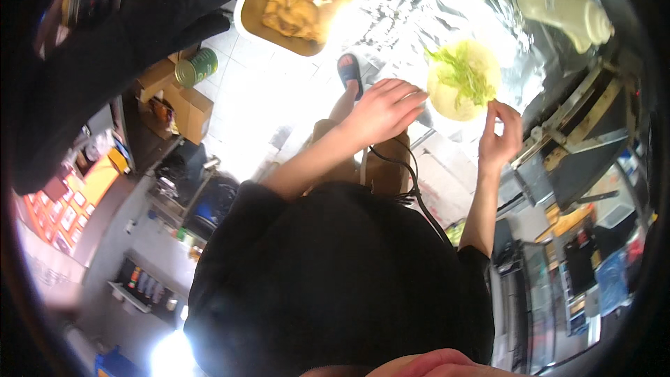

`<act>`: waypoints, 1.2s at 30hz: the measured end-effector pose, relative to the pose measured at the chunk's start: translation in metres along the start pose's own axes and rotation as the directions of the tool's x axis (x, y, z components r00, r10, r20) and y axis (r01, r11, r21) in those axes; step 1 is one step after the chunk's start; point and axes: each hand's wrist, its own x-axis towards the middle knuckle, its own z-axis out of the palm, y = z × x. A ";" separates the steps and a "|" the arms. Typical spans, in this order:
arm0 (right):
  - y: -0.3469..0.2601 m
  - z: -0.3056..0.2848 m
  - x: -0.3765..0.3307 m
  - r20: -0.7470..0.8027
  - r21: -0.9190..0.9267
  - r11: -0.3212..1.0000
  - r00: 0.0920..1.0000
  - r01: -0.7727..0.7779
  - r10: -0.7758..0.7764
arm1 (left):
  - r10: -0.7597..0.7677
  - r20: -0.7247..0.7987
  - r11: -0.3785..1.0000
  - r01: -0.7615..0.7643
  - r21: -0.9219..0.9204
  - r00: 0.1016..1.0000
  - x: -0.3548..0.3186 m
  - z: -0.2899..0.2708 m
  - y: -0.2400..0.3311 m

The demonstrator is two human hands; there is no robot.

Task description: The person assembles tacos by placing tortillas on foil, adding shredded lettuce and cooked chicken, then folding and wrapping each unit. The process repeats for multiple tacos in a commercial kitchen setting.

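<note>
A round flatbread (447, 103) lies on the foil-covered surface (412, 0), with shredded green lettuce (464, 73) spread across its middle. Beside the flatbread's left edge is my left hand (386, 110), palm down, its fingers stretched and slightly bent, with nothing visible in them. My right hand (502, 136) is at the lower right edge of the flatbread. Its thumb and forefinger are pinched at the outer end of the lettuce; whether they also grip the flatbread's rim cannot be made out.
A deep tray (246, 10) of yellow-orange marinated meat pieces (307, 0) stands ahead, left of the foil. A pale squeeze bottle (565, 15) lies at the far right. On the left are a green can (197, 68) and a cardboard box (190, 113). A dark cable (419, 192) hangs before me.
</note>
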 end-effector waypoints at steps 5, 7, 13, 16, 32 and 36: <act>-0.040 0.000 0.027 0.208 -0.180 0.983 0.978 0.019 0.019 | -0.245 -0.117 0.968 0.235 -0.092 0.962 -0.090 -0.065 -0.002; -0.071 -0.003 0.050 0.190 -0.142 0.984 0.978 0.110 -0.082 | -0.359 -0.154 0.932 0.345 -0.111 0.920 -0.120 -0.082 -0.020; -0.154 0.150 0.179 0.241 0.134 0.924 0.892 0.359 -0.382 | -0.442 -0.230 0.895 0.443 -0.053 0.867 -0.175 -0.107 -0.053; -0.172 0.243 0.231 0.490 -0.227 0.822 0.791 0.522 -0.367 | -0.459 -0.274 0.888 0.450 -0.099 0.845 -0.189 -0.113 -0.053; -0.164 0.266 0.277 0.593 -0.129 0.960 0.795 0.250 -0.128 | -0.538 -0.317 0.843 0.499 -0.199 0.781 -0.250 -0.144 -0.092; -0.187 0.286 0.284 0.706 -0.302 0.610 0.602 0.732 -0.373 | -0.528 -0.291 0.849 0.499 -0.171 0.798 -0.250 -0.149 -0.098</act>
